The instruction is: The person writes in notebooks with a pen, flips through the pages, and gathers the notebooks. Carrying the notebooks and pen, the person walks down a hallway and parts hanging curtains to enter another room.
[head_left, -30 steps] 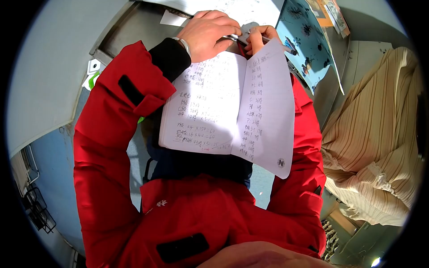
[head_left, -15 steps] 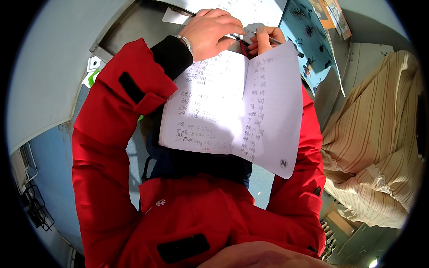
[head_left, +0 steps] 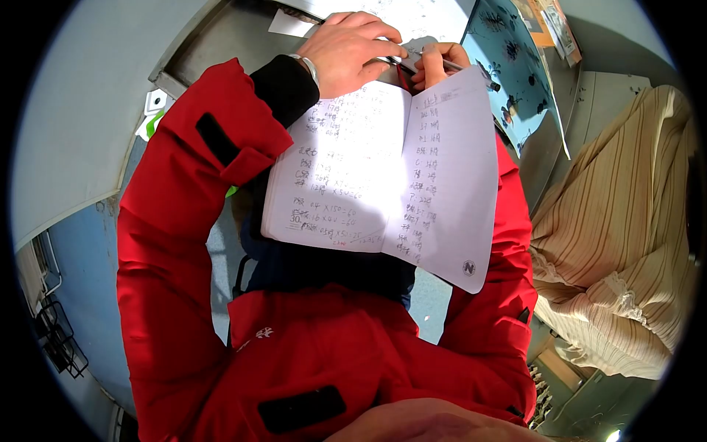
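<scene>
My right hand [head_left: 440, 62] pinches a pen [head_left: 455, 67] above the top edge of an open notebook [head_left: 453, 199]. The pen's dark back end sticks out to the right; its tip is hidden behind the fingers. My left hand [head_left: 350, 51] lies palm down with its fingers stretched toward the right hand, over the notebook's upper left edge. Handwritten lines and sums cover both notebook pages, with bright sunlight on the left one. Beyond the hands lies a white sheet [head_left: 434, 16] with faint marks. A small dark and red item shows between the hands, too hidden to name.
A blue sheet with dark insect-like pictures [head_left: 508, 48] hangs at the upper right. Striped cloth [head_left: 611, 236] drapes at the right. At the left are a grey metal surface [head_left: 213, 55], a white socket-like object [head_left: 155, 102] and a black wire rack [head_left: 62, 339].
The back end of the pen has risen slightly. Both hands and the notebook stay almost where they were.
</scene>
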A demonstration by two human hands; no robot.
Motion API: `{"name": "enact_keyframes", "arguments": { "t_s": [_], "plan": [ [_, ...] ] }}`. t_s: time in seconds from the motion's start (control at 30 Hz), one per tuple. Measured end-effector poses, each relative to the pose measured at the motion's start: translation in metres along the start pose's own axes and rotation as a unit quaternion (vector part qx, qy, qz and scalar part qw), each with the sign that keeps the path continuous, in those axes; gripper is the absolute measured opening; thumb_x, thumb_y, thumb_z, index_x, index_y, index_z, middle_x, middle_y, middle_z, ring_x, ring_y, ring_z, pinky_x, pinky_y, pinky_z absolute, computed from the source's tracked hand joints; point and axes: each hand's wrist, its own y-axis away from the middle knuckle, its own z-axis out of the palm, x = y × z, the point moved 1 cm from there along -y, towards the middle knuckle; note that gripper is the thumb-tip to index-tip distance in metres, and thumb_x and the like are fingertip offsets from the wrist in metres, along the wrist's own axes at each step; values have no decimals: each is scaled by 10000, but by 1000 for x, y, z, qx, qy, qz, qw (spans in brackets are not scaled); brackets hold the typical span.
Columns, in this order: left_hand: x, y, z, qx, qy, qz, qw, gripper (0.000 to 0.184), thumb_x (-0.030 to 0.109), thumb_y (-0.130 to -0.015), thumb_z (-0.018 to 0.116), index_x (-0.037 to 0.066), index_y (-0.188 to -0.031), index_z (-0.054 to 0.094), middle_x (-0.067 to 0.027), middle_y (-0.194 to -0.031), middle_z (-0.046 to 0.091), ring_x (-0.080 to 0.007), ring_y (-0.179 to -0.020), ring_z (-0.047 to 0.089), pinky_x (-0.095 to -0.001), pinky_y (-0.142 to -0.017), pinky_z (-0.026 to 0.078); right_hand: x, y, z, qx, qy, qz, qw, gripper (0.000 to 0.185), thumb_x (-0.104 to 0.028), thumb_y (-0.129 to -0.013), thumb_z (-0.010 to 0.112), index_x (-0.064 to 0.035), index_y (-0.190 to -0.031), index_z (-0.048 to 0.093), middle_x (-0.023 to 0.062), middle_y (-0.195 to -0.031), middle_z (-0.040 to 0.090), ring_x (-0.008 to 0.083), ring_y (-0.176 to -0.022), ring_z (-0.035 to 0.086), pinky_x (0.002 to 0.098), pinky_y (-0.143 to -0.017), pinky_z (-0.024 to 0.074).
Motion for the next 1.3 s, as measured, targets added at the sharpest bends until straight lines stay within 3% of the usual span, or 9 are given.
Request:
{"name": "enact_keyframes", "arguments": {
  "t_s": [0.1, 0.3, 0.33, 0.87, 1.3],
  "plan": [
    [-1, 0, -1, 2, 2, -1, 1000, 268, 161, -886, 562, 150, -1142, 641, -13, -1252, 549, -237, -1199, 439, -387, -1024, 313, -4, 1, -1, 3, -27, 27, 999, 189, -199, -838, 637, -22, -820, 572, 48, -618, 571, 95, -451, 515, 218, -430, 428],
    [0, 1, -2, 1, 5, -3, 1000, 269, 159, -883, 565, 161, -1141, 642, -11, -1247, 552, -243, -1204, 437, -388, -1029, 309, 15, -4, -5, -28, -29, -10, 999, 199, -212, -845, 608, -18, -819, 569, 51, -623, 573, 103, -476, 524, 224, -450, 438],
    [0, 0, -2, 3, 4, -3, 1000, 269, 159, -884, 564, 164, -1141, 643, -10, -1247, 552, -243, -1205, 437, -388, -1030, 309, 2, -1, -3, 0, -12, 60, 998, 201, -217, -845, 603, -20, -820, 568, 49, -627, 575, 99, -488, 535, 230, -466, 448],
    [1, 0, -2, 1, 9, 1, 1000, 278, 144, -881, 564, 176, -1146, 643, -10, -1251, 555, -243, -1197, 440, -388, -1026, 310, -6, 4, -3, 19, -8, 40, 999, 200, -213, -811, 607, -16, -804, 573, 49, -603, 565, 102, -483, 536, 238, -456, 424],
    [2, 0, -2, -3, 11, -11, 1000, 270, 147, -886, 565, 176, -1143, 643, -6, -1250, 554, -244, -1205, 433, -384, -1039, 307, -1, 2, -6, -5, -6, 24, 1000, 195, -213, -851, 605, -26, -830, 554, 68, -642, 586, 105, -496, 563, 234, -464, 449]
  ]
}}
